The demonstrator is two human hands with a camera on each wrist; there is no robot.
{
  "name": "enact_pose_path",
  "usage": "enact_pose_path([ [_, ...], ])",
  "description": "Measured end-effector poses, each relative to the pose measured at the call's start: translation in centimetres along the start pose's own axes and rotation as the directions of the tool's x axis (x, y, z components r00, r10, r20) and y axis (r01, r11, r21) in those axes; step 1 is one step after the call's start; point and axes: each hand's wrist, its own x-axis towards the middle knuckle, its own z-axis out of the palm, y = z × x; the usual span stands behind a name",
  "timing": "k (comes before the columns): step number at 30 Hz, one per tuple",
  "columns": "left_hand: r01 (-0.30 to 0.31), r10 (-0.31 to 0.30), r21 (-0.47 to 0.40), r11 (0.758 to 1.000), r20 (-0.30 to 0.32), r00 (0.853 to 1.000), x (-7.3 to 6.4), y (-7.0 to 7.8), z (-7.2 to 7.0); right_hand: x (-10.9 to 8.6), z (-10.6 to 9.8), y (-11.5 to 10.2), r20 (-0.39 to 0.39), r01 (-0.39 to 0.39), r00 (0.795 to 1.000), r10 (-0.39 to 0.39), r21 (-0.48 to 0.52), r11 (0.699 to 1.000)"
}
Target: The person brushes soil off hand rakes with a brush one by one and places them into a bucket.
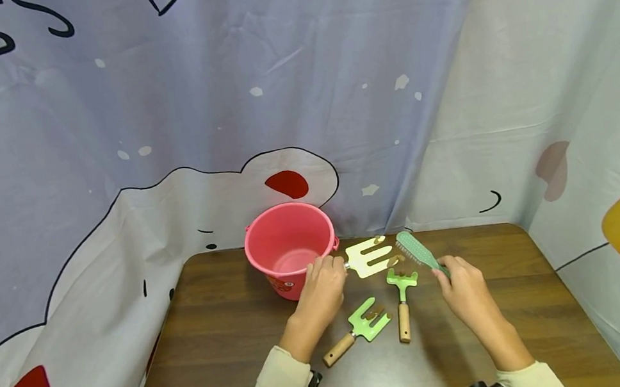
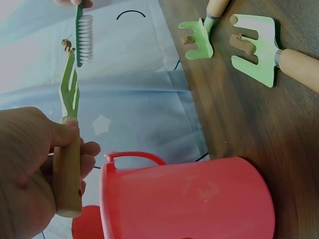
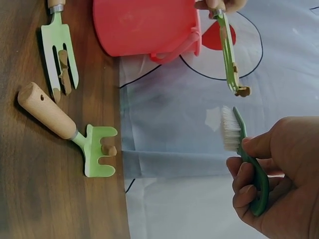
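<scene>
My left hand (image 1: pixel 323 287) grips the wooden handle (image 2: pixel 68 169) of a hand fork (image 1: pixel 360 261) with light green tines, raised just right of the pink bucket (image 1: pixel 273 272). Brown clumps (image 3: pixel 243 91) cling to its tine ends. In my right hand (image 1: pixel 463 284) is a green brush (image 3: pixel 259 181), its white bristles (image 3: pixel 230 130) turned towards the fork. The brush head is close to the tine tips; a small gap shows between them in the right wrist view. Below lie a second hand fork (image 1: pixel 361 329) and a small rake (image 1: pixel 401 298), both with brown bits among the tines.
The bucket stands at the back of the wooden table (image 1: pixel 220 359), its handle (image 3: pixel 174 52) folded down against the side. A printed curtain (image 1: pixel 189 105) hangs directly behind the table's back edge.
</scene>
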Motion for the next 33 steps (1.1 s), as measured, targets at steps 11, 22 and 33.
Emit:
enact_pose_path([
  [11, 0.002, -0.003, -0.016, 1.000, -0.063, 0.998, 0.3, 0.2, 0.1, 0.4, -0.9, -1.4, -0.063, 0.045, 0.997, -0.043, 0.019, 0.999],
  [22, 0.037, -0.040, -0.032, 0.999, -0.075, 0.996, 0.5, 0.3, 0.6, -0.3, 0.3, -5.0, -0.070, 0.161, 0.985, -0.159, 0.034, 0.986],
  [33, 0.090, -0.090, -0.001, 0.996, -0.030, 0.995, 0.6, 0.6, 0.4, -1.4, 1.8, -6.7, -0.008, 0.153, 0.988, -0.153, 0.045, 0.987],
])
